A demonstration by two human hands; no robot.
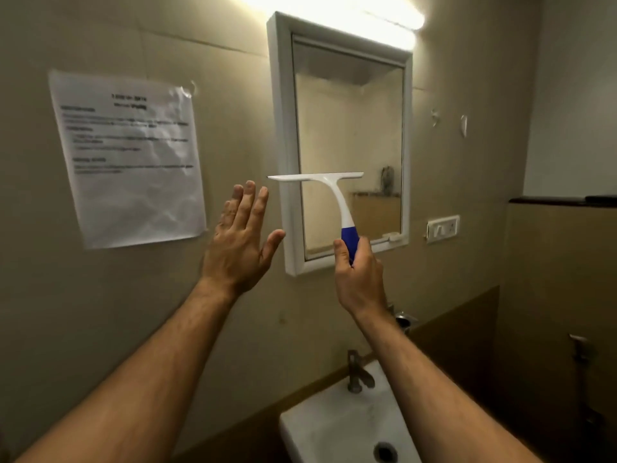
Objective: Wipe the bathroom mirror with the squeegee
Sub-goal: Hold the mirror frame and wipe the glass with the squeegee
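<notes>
Sink (320,426) sits lowest and nearest, tap (359,372) at its back edge. Above it our right hand (359,279) is wrapped tight around the squeegee (337,202) handle, blade level across the mirror's (350,128) lower left. Left hand (238,238) is up, fingers spread, empty, just beside the frame's left edge.

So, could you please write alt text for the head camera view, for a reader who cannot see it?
A person's right hand holds a white squeegee by its blue handle, blade level in front of a white-framed bathroom mirror. The left hand is raised, open and empty, beside the frame. A paper notice hangs on the wall to the left; a sink and tap sit below.
</notes>
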